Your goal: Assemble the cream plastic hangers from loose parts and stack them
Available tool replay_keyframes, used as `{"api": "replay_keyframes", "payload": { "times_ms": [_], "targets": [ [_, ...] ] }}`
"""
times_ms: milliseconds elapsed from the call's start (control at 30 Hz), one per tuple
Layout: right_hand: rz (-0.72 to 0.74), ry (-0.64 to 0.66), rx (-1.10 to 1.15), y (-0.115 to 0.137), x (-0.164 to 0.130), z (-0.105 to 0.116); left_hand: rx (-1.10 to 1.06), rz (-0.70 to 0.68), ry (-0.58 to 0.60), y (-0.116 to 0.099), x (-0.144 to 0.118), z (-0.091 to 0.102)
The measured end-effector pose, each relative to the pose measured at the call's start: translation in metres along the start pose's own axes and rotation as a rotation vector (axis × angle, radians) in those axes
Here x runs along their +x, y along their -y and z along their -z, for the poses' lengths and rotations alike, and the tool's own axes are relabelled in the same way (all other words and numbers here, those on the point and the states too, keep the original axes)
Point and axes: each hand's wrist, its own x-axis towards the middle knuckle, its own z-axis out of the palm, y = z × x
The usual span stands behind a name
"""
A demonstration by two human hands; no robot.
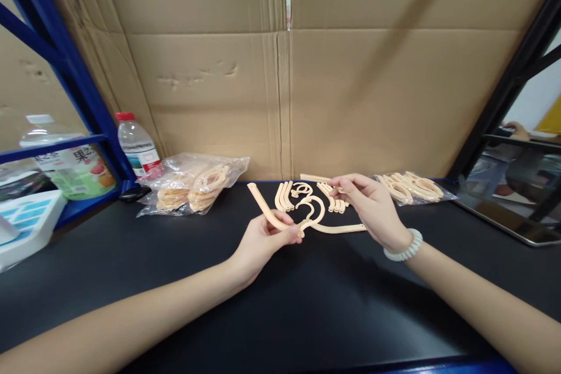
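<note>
Between the thumb and fingers of my left hand [265,242] is a beige plastic clothes hanger piece, with one curved arm [262,203] pointing up and left. A round hook [319,209] joins it near my fingertips. Another curved arm [339,229] extends to the right, close to the table; whether it is attached to the hook I cannot tell. My right hand [366,204] is raised above that side, thumb and fingers pinched together on something small and beige, mostly hidden. Behind the hands lie several loose curved arms [284,196] on the left and more arms [335,201] on the right, with small hooks [301,189] between.
A clear bag of beige hanger parts [193,184] lies at left, another bag [414,188] at right. A red-capped bottle [138,146] stands by the blue frame [65,70]. Cardboard [210,87] walls the back of the black table [272,315]. A dark flat tablet-like slab [508,219] lies right.
</note>
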Motion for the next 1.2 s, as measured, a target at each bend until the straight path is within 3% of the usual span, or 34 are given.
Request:
{"api": "replay_keyframes", "payload": {
  "times_ms": [167, 300, 400, 567, 800, 900, 1200],
  "targets": [
    [-0.096, 0.081, 0.015, 0.0, -0.007, -0.007, -0.038, 0.021, -0.016, -0.001, -0.001, 0.0],
    [-0.204, 0.073, 0.078, 0.003, -0.013, -0.012, -0.051, 0.035, -0.013, -0.001, -0.002, 0.001],
    [-0.32, 0.077, 0.219, 0.003, -0.015, -0.013, -0.058, 0.043, -0.005, -0.001, -0.001, 0.002],
    [-0.5, 0.222, 0.43, -0.004, -0.017, -0.015, -0.029, 0.051, 0.02, -0.003, -0.001, 0.002],
    [-0.488, 0.291, 0.372, -0.003, -0.024, -0.022, -0.021, -0.042, 0.137, 0.0, 0.002, 0.007],
    [-0.416, 0.323, 0.273, -0.005, -0.025, -0.023, 0.031, -0.058, 0.145, 0.001, 0.002, 0.008],
    [-0.395, 0.415, 0.222, -0.004, -0.024, -0.024, 0.004, -0.056, 0.162, -0.001, 0.002, 0.007]
  ]
}}
